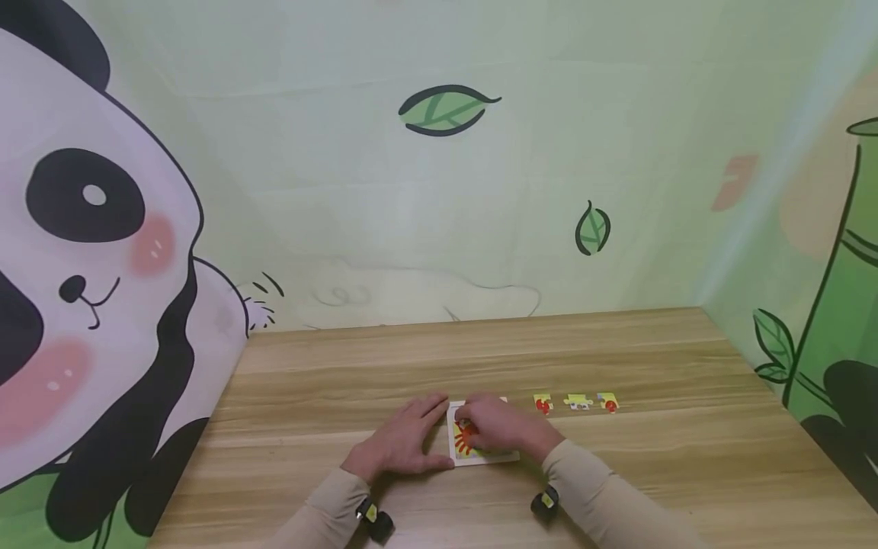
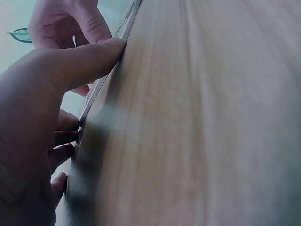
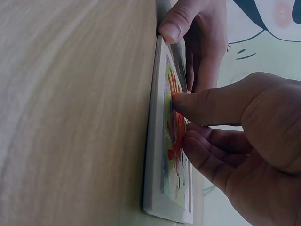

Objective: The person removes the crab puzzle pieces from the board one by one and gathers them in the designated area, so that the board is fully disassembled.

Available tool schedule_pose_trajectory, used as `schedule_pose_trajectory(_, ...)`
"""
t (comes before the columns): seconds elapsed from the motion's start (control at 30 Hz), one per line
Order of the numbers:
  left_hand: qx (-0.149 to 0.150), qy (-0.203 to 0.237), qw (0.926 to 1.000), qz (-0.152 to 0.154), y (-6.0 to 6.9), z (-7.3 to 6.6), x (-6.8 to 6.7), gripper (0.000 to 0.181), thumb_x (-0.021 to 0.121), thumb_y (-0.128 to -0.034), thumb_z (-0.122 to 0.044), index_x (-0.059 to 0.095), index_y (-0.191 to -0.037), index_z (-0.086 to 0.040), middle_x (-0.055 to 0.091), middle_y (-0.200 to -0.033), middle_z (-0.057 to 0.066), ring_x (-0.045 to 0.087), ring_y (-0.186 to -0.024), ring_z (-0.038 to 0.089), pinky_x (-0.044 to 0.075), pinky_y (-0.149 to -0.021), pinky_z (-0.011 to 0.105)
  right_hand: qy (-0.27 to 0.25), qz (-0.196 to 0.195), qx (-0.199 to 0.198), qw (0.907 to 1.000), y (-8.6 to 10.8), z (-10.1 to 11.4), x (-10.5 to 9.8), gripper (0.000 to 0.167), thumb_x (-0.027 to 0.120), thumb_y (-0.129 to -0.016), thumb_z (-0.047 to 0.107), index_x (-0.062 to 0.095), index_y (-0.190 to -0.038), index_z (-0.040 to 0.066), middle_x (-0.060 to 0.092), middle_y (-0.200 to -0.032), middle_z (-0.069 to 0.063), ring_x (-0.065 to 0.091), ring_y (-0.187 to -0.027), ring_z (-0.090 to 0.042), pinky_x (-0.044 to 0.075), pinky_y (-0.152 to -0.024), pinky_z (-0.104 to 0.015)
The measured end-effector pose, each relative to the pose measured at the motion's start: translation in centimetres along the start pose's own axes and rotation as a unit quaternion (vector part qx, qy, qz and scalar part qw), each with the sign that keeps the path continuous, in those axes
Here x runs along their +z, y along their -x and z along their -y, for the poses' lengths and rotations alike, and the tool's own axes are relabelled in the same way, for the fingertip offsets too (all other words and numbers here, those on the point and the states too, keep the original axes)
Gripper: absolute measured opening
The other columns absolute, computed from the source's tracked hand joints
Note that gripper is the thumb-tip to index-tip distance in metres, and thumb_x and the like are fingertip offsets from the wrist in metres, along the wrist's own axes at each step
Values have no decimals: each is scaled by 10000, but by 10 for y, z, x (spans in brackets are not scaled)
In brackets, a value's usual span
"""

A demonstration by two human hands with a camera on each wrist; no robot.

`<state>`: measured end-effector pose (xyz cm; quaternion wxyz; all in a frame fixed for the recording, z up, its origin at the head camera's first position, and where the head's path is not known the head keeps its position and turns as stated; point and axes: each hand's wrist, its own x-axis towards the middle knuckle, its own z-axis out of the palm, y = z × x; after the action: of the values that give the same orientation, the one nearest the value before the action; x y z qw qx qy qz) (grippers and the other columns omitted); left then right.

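Observation:
A small white-framed jigsaw puzzle (image 1: 485, 460) with a red and yellow picture lies flat on the wooden table. My left hand (image 1: 406, 440) rests at its left side, fingers spread, the thumb (image 2: 110, 44) touching the near left corner. Over the picture, my right hand (image 1: 504, 423) has its fingers bent; thumb and fingertips meet a red puzzle piece (image 3: 178, 123) in the right wrist view. That hand hides much of the puzzle's upper right part. In the right wrist view the frame (image 3: 154, 155) shows edge-on.
Three loose puzzle pieces lie in a row to the right of the board: a red and yellow one (image 1: 543, 403), a yellow one (image 1: 578, 401) and a red and yellow one (image 1: 607, 402). Behind the wooden table (image 1: 309, 374) stands a printed wall (image 1: 329, 152).

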<state>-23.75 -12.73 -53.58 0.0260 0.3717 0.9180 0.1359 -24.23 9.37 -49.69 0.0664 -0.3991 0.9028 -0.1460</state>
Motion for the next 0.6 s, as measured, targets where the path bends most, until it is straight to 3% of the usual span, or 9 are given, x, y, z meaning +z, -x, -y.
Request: schedule_pose_trajectory(0.6,12,-46,10000,21,0,1,1,985,610,-823,-668,316,-1510,-26,322,-1569,129,320,-1437,279,270,-1194,469,-187,-122,222,9995,3,0,5,240,741,-807,104,672,-1036,88,514,-869,11,441,-728,-87,388,-606,-193)
